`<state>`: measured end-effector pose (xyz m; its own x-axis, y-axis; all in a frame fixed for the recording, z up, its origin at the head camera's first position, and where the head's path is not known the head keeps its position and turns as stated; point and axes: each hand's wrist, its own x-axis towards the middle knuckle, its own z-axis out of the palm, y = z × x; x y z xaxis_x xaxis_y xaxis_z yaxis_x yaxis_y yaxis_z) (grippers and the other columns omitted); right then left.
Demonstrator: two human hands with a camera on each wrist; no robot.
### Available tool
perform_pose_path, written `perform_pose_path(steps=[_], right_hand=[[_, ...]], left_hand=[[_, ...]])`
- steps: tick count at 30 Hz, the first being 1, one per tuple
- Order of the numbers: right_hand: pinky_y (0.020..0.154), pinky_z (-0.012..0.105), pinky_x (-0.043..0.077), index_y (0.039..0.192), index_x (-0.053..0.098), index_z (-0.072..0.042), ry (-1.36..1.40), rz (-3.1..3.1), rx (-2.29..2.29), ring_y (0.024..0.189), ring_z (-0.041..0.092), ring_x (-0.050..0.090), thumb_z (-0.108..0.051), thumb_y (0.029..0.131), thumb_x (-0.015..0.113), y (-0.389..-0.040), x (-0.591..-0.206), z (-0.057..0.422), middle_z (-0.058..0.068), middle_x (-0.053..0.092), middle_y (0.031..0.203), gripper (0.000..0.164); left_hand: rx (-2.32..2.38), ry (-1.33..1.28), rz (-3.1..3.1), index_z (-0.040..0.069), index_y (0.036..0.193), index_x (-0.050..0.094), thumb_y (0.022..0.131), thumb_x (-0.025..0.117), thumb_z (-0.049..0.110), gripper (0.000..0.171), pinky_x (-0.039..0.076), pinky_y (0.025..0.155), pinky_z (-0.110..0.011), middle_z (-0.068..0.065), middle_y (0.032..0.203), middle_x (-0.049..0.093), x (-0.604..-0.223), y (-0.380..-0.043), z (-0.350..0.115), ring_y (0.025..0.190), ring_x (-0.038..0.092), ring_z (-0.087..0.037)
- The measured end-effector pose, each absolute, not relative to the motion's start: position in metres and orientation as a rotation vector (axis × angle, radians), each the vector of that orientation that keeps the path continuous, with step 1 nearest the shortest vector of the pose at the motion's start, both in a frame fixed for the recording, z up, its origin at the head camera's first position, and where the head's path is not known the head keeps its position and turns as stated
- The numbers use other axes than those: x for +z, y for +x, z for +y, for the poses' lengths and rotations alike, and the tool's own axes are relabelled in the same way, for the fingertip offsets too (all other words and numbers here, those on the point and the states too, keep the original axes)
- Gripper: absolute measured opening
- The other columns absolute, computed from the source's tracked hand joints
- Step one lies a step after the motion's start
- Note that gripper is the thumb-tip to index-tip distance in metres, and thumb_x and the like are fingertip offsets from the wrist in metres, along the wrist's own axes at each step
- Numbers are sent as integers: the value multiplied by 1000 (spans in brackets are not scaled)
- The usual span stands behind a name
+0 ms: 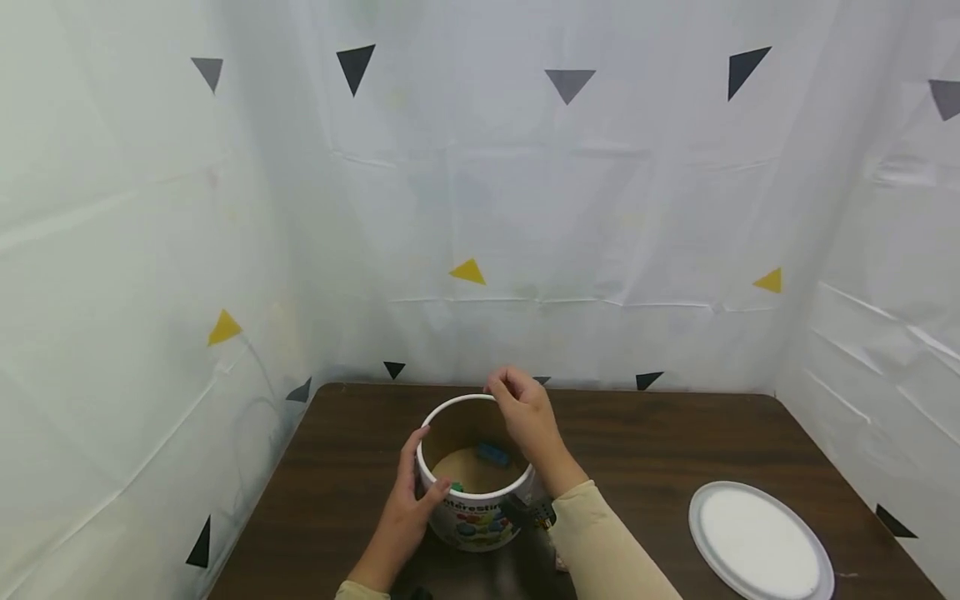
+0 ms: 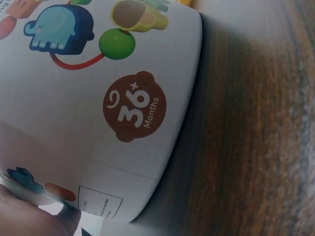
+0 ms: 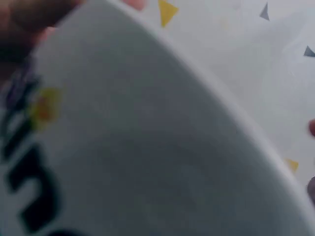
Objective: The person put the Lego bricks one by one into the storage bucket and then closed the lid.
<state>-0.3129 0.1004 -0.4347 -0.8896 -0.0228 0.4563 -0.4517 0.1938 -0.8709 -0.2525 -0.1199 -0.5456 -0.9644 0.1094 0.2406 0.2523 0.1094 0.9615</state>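
A white cylindrical toy tub (image 1: 472, 523), printed with colourful pictures, stands upright with its top uncovered. My left hand (image 1: 405, 508) holds it from the left, fingers along the side and thumb at the front rim. My right hand (image 1: 534, 421) is at the far right rim with its fingers bent; whether they pinch anything is hidden. Inside the tub lie a blue piece (image 1: 492, 454) and, near the front wall, a green piece (image 1: 457, 487). The left wrist view shows the tub's printed side (image 2: 64, 108) close up; the right wrist view shows its blurred wall (image 3: 147, 137).
A round white lid (image 1: 761, 537) with a grey edge lies at the right on the dark wooden table (image 1: 637, 458). White sheets with triangles (image 1: 570, 208) hang behind and on both sides. A small dark object (image 1: 422, 593) shows at the bottom edge.
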Motion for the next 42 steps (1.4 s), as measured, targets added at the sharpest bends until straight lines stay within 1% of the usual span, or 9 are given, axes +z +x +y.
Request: perform_pose_path(steps=[2, 4, 7, 11, 20, 26, 33, 37, 42], right_hand=[[76, 27, 47, 96, 70, -1, 471, -2037, 1743, 82, 24, 58, -21, 112, 62, -303, -437, 107, 23, 65, 93, 27], [72, 28, 46, 95, 69, -1, 473, -1946, 1765, 77, 22, 55, -18, 112, 61, -293, -442, 117, 18, 60, 85, 25], [75, 30, 47, 97, 68, 1, 443, -1884, 1807, 79, 23, 53, -16, 114, 58, -275, -451, 135, 12, 55, 83, 26], [83, 30, 48, 101, 68, 3, 335, -1922, 1770, 87, 25, 56, -18, 115, 55, -257, -462, 166, 13, 58, 90, 28], [58, 30, 44, 111, 64, 3, 20, -1958, 1966, 66, 15, 49, -26, 116, 55, -247, -507, 225, 3, 52, 81, 31], [50, 29, 43, 123, 58, 2, -80, -2138, 2006, 58, 11, 48, -25, 113, 61, -253, -546, 244, 3, 55, 84, 29], [51, 30, 49, 124, 63, -10, -171, -2462, 1708, 60, 13, 54, -40, 103, 76, -257, -556, 243, 3, 59, 93, 39], [56, 29, 48, 122, 67, -15, -121, -2600, 1503, 65, 13, 54, -42, 96, 84, -257, -557, 240, 5, 63, 97, 42], [66, 27, 46, 118, 70, -17, -40, -2669, 1370, 77, 13, 52, -36, 87, 94, -258, -554, 238, 5, 62, 101, 44]], left_hand=[[-1990, -383, -2248, 42, 170, 28, 102, 74, 34, 83, 37, 117, -62, -15, 177, 28, -545, -252, -118, 154, 39, -45], [-1993, -391, -2241, 41, 170, 28, 101, 75, 33, 84, 34, 119, -63, -14, 177, 28, -545, -252, -115, 156, 37, -44], [-2010, -381, -2234, 43, 169, 28, 102, 75, 34, 83, 31, 121, -65, -15, 178, 26, -548, -253, -113, 158, 35, -44], [-2029, -377, -2227, 42, 170, 26, 102, 74, 35, 83, 32, 121, -67, -18, 178, 24, -551, -255, -112, 158, 34, -48], [-2037, -382, -2239, 42, 171, 24, 103, 72, 36, 83, 41, 116, -60, -20, 177, 25, -551, -260, -122, 154, 39, -49], [-2021, -420, -2244, 43, 171, 22, 104, 71, 36, 83, 40, 116, -61, -18, 177, 26, -545, -261, -125, 153, 40, -47], [-2010, -406, -2262, 47, 170, 23, 103, 70, 38, 83, 37, 116, -66, -16, 176, 28, -538, -255, -123, 154, 39, -46], [-2027, -381, -2261, 46, 170, 24, 103, 71, 38, 82, 37, 117, -64, -16, 177, 27, -540, -254, -122, 155, 38, -46], [-2030, -358, -2264, 48, 169, 24, 104, 71, 38, 81, 38, 117, -64, -16, 177, 26, -544, -256, -122, 156, 37, -46]])
